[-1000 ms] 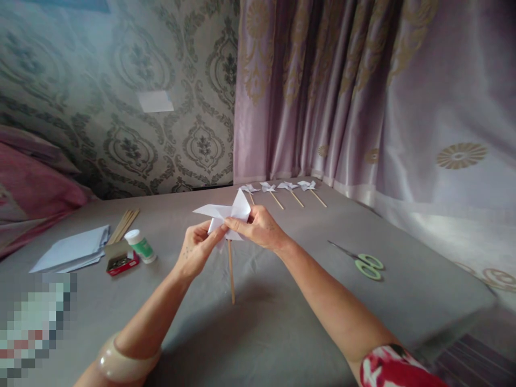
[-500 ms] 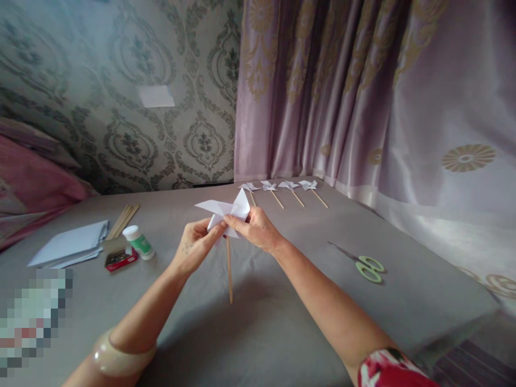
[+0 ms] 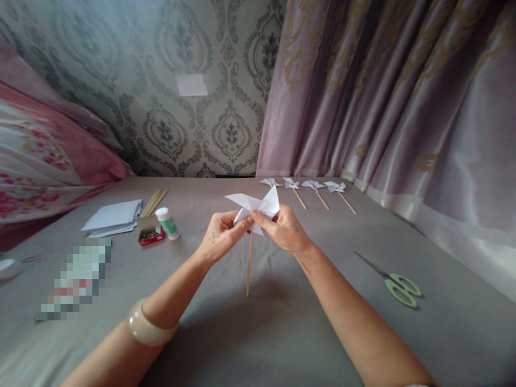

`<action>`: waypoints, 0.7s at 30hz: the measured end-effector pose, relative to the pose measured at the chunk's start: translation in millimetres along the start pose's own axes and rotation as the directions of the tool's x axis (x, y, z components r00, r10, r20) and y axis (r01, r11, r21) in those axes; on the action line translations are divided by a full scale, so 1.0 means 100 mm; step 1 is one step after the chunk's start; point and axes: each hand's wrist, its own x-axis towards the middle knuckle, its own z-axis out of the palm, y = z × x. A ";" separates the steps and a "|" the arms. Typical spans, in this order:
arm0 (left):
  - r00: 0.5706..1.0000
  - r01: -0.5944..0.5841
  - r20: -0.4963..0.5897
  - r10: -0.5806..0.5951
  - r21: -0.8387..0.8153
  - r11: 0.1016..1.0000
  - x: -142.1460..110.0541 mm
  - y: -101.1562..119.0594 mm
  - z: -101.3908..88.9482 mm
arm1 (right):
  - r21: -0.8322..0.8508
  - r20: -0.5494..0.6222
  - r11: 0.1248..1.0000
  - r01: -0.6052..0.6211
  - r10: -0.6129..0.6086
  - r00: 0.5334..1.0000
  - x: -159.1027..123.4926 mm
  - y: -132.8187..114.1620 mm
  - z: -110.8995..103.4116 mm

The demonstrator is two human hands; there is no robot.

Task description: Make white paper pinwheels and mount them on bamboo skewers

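White paper pinwheel is pinched between left hand and right hand.

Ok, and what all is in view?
Held pinwheel: one, white, centre
Pinwheels: four, white, far edge
Scissors: one, green handles, right
Paper: one pile, white, left
Sticks: several, tan, beside paper
Bottle: one, white-green, left
Box of metal bits: one, red, beside bottle
Blurred item: one, greenish, left
Object: one, white, left edge
Cloth: one, grey, underneath
Fabric: one, pink, far left
Curtain: one, mauve, right
Wall: one, grey, behind
Patch: one, white, on wall
Bangle: one, cream, left arm
Left hand, right hand: two, centre
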 end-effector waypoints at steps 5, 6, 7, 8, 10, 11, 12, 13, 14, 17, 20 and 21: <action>0.999 0.044 -0.001 -0.044 -0.082 0.996 0.04 -0.03 0.01 | 0.106 -0.030 0.989 -0.100 0.104 0.994 0.06 0.00 0.01; 0.998 0.070 0.002 -0.070 -0.106 0.992 0.05 -0.02 0.02 | 0.141 -0.019 0.980 -0.143 0.147 0.989 0.06 -0.02 0.00; 0.994 0.109 0.006 -0.109 -0.128 0.986 0.05 -0.01 0.03 | 0.172 -0.003 0.967 -0.189 0.193 0.981 0.07 -0.03 -0.01; 0.987 0.160 0.012 -0.160 -0.145 0.976 0.04 0.00 0.05 | 0.198 0.014 0.950 -0.241 0.243 0.970 0.06 -0.03 -0.03; 0.958 0.286 0.029 -0.285 -0.164 0.944 0.01 0.00 0.08 | 0.218 0.035 0.906 -0.362 0.363 0.931 0.02 0.01 -0.06; 0.933 0.360 0.043 -0.358 -0.161 0.919 -0.01 -0.01 0.09 | 0.212 0.032 0.876 -0.433 0.436 0.899 -0.02 0.06 -0.08; 0.899 0.439 0.059 -0.435 -0.150 0.886 -0.04 -0.04 0.11 | 0.192 0.019 0.842 -0.504 0.510 0.860 -0.06 0.13 -0.08; 0.859 0.511 0.077 -0.505 -0.134 0.849 -0.07 -0.08 0.11 | 0.165 -0.004 0.806 -0.568 0.577 0.817 -0.10 0.21 -0.08; 0.819 0.573 0.094 -0.566 -0.116 0.811 -0.11 -0.13 0.12 | 0.134 -0.031 0.774 -0.619 0.628 0.778 -0.15 0.29 -0.08; 0.733 0.679 0.118 -0.669 -0.079 0.730 -0.22 -0.28 0.11 | 0.078 -0.073 0.723 -0.686 0.691 0.719 -0.27 0.48 -0.05; 0.730 0.682 0.111 -0.674 -0.063 0.729 -0.28 -0.37 0.10 | -0.106 -0.112 0.731 -0.674 0.665 0.739 -0.32 0.52 -0.08; 0.742 0.669 0.109 -0.661 -0.052 0.742 -0.29 -0.39 0.10 | -0.247 -0.137 0.728 -0.640 0.627 0.767 -0.34 0.51 -0.11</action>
